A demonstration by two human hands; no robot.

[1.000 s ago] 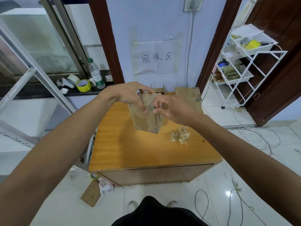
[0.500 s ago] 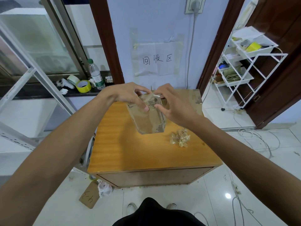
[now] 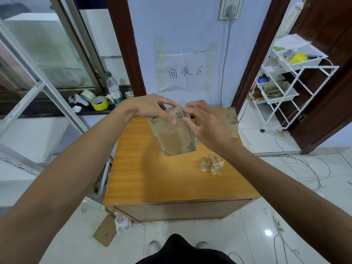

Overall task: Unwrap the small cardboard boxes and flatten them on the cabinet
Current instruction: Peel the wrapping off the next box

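Cardboard box, small and wrapped in shiny clear tape, is held up in the air over the far half of the cabinet, tilted so its bottom corner points down at the wooden surface without touching it. Left hand is clamped on the top left of the box, thumb pressed against the front face. Right hand grips the top right edge, with its fingertips pinching right at the taped rim next to the left thumb. Both hands are closed on the box, pretty much meeting at the top.

Crumpled wad of clear tape sits on the surface, near the right forearm. Some flattened cardboard lies at the back right corner of the cabinet. Yellow tape roll and a plastic bottle are on the window ledge off to the left.
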